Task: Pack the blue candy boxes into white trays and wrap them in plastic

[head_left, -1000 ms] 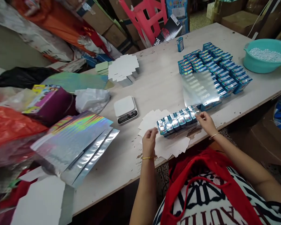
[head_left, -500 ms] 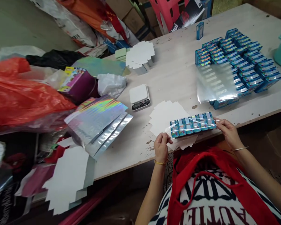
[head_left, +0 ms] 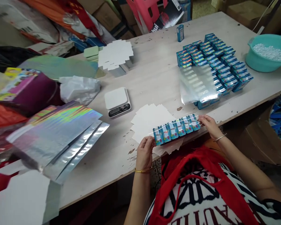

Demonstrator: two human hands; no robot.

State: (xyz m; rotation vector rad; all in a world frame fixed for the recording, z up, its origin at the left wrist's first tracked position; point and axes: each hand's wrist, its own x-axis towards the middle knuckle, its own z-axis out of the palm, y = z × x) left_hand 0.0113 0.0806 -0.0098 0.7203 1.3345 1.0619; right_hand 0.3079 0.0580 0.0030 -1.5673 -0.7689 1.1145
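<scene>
A row of several small blue packs (head_left: 176, 128) lies near the table's front edge, on a stack of white die-cut card sheets (head_left: 147, 120). Clear plastic film (head_left: 164, 124) with shiny highlights stretches over the row. At the row's left end, my left hand (head_left: 145, 150) is closed, thumb and finger pinching the film by the end pack. My right hand (head_left: 209, 125) pinches the film at the opposite end. Whether the fingertips also press on the end packs is hard to make out.
Behind the row stand many blue packs (head_left: 224, 67) in ranks, with a stack of clear sheets (head_left: 198, 84) on them. A teal basin (head_left: 259, 61) holds small white pieces. A white scale (head_left: 117, 100) and silver holographic bags (head_left: 61, 134) lie to the left.
The camera view has swung to the right, so the table's things sit further left. The film strands that crossed over the packs now lie straighter along the row; both hands keep their pinch.
</scene>
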